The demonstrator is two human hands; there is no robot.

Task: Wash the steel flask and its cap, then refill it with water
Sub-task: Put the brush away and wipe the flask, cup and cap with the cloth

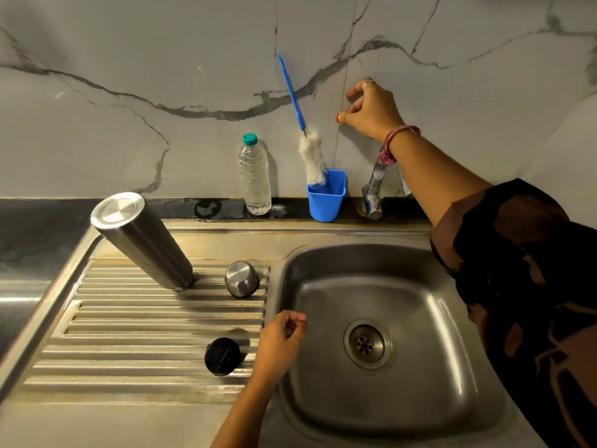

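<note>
Nearest, the left hand (280, 339) hangs over the inner edge of the sink (436, 399), just where the ribbed drainboard (129, 328) meets the basin; its fingers are loosely curled and hold nothing. Just beside that hand, to its left, a black stopper (222, 356) sits on the ribs, apart from the fingers. The basin holds no dishes, and its round drain (367, 344) lies at the bottom, right of the left hand. Farther up the drainboard a small steel cap (241, 279) stands mouth down, close to the board's right edge. Left of the cap, with a gap between them, the steel flask (145, 240) stands upside down on its mouth, its flat base facing up and toward the camera. Behind the sink runs a dark counter strip along the marbled wall (129, 43). On that strip a clear plastic bottle (254, 179) with a green top stands upright against the wall. Right of it is a blue cup (326, 197), and a bottle brush (311, 156) with a white bristle head and long blue handle stands in the cup, leaning up and left against the wall. Right of the cup a chrome tap (374, 189) rises from the strip, partly hidden by the right forearm in its dark patterned sleeve (517, 253). Farthest, the right hand (371, 109) is raised above the tap near the wall, its fingers bent and spread apart, gripping nothing; whether they touch the wall cannot be told.
</note>
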